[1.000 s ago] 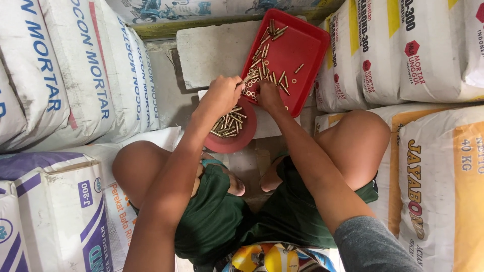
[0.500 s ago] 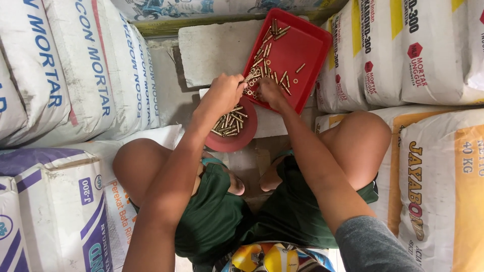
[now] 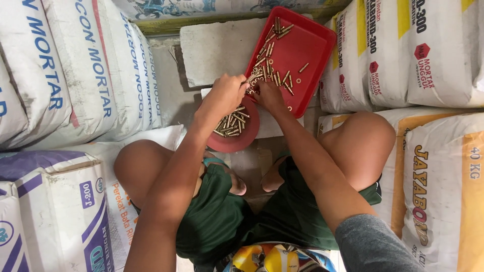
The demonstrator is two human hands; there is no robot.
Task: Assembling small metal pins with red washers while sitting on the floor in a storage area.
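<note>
Hands of a seated person meet at the near corner of a red rectangular tray (image 3: 307, 45) that rests tilted on a grey concrete block (image 3: 217, 48). Left hand (image 3: 224, 95): fingers curled inward over small brass pins (image 3: 269, 65), their tips at the tray's edge; whether they pinch a pin cannot be told. Right hand (image 3: 269, 95): fingers bent down among the pins just beside the left fingertips; its grasp is likewise hidden. Most loose pins lie scattered beyond both sets of fingertips, up the tray. Directly beneath the left fingers sits a round red dish (image 3: 237, 138) with a heap of sorted pins (image 3: 231, 123). Stacked mortar sacks (image 3: 75, 65) flank both arms; bare knees and green shorts (image 3: 222, 216) lie nearer the body.
</note>
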